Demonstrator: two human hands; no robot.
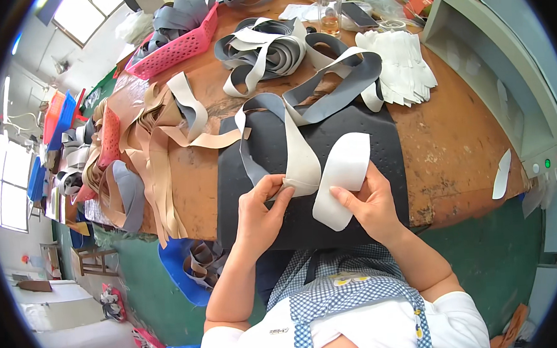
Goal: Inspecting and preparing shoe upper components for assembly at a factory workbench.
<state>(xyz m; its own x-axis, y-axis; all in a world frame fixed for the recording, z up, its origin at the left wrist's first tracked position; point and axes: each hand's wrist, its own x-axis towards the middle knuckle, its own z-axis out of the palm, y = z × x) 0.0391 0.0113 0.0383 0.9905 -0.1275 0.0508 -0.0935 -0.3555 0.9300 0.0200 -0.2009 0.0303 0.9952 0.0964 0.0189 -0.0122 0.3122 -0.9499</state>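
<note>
My left hand (258, 216) pinches the near end of a long fabric strip (302, 160), white on one face and grey on the other. From there the strip loops away over a black mat (377, 128) toward a loose coil (278, 51) of the same material. In my right hand (378, 206) is a short, curved white strip (347, 164), gripped between thumb and fingers. Its lower end hangs over the mat, just right of the long strip's end. Both hands are above the mat's near part, a small gap between them.
Tan strips (154, 136) lie left on the brown table, with a pink basket (177, 50) of grey strips behind. Fanned white pieces (402, 73), a glass jar (329, 14) and a phone (358, 14) stand far right. A beige machine (506, 67) borders the right edge.
</note>
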